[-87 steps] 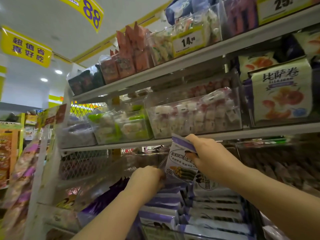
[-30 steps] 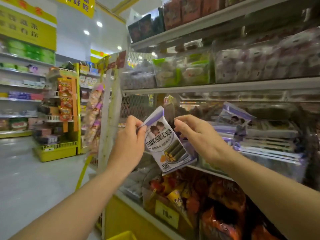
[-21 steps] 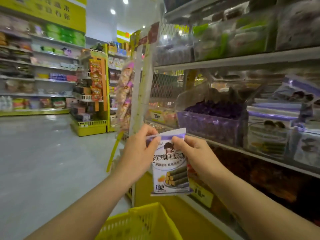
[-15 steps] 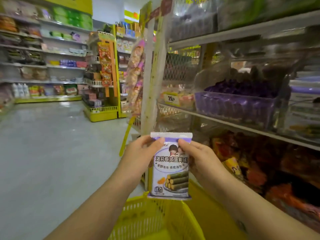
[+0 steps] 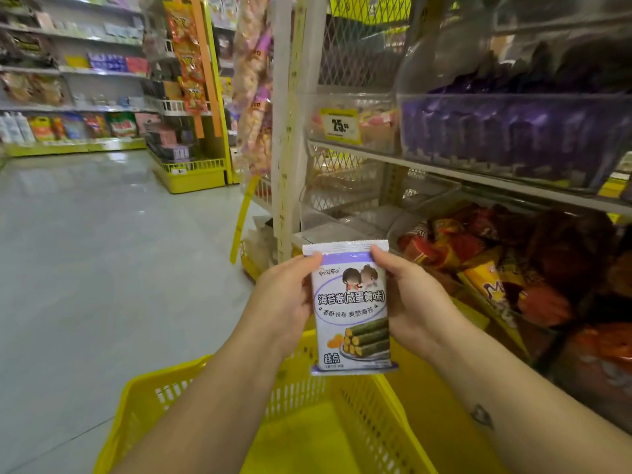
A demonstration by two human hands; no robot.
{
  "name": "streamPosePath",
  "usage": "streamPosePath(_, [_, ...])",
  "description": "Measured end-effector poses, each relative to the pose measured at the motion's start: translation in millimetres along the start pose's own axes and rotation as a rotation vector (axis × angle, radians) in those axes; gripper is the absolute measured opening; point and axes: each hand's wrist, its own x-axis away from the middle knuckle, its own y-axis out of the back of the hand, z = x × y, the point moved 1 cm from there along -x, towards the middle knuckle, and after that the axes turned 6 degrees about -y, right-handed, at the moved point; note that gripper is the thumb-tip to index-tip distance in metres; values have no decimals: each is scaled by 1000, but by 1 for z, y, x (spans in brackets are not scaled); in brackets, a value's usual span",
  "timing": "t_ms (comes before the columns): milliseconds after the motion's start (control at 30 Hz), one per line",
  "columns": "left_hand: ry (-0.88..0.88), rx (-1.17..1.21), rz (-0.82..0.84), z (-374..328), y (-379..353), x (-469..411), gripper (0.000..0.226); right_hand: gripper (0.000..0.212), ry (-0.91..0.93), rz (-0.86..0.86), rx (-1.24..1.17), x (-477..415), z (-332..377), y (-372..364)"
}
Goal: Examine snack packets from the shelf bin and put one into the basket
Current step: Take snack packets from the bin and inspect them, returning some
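Observation:
A white and purple snack packet point(image 5: 350, 307) with green seaweed rolls printed on it stands upright in front of me, its printed face toward me. My left hand point(image 5: 285, 299) grips its left edge and my right hand point(image 5: 410, 299) grips its right edge, thumbs near the top seal. The packet hangs just above the far rim of a yellow plastic basket point(image 5: 143, 401) that sits low in front of me; the part of its floor that shows is bare. The bin the packet came from is out of view.
Shelves on my right carry a clear bin of purple packets point(image 5: 506, 131), a yellow price tag point(image 5: 340, 126) and red and orange snack bags point(image 5: 478, 268) below. A white upright post point(image 5: 285, 131) stands ahead. Grey floor point(image 5: 85, 268) and yellow racks lie to the left.
Both hands have brought the packet from the shelf bin down to just over the yellow basket. My view has tilted downward, so more of the basket shows.

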Motion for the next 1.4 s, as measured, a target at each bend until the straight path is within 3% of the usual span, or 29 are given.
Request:
streamPosePath(233, [29, -35, 90, -3, -5, 0, 17, 42, 22, 133, -15, 5, 10, 21])
streamPosePath(367, [-89, -115, 36, -1, -7, 2, 17, 47, 82, 171, 286, 6, 14, 32])
streamPosePath(467, [-115, -49, -20, -6, -4, 1, 21, 43, 35, 306, 569, 14, 14, 38])
streamPosePath(600, [-54, 52, -6, -13, 1, 0, 28, 33, -53, 374, 563, 17, 11, 42])
streamPosePath(667, [31, 7, 80, -14, 4, 1, 29, 29, -57, 371, 505, 18, 12, 42])
streamPosePath(767, [135, -233, 336, -12, 10, 6, 30, 29, -27, 296, 424, 20, 15, 41])
streamPosePath(900, [116, -454, 512, -4, 15, 7, 50, 19, 26, 151, 352, 20, 17, 40])
streamPosePath(1167, [-152, -435, 471, 1, 10, 3, 50, 19, 34, 104, 193, 21, 21, 38])
streamPosePath(1400, [-375, -388, 206, 25, -7, 7, 71, 21, 110, 80, 128, 18, 19, 36])
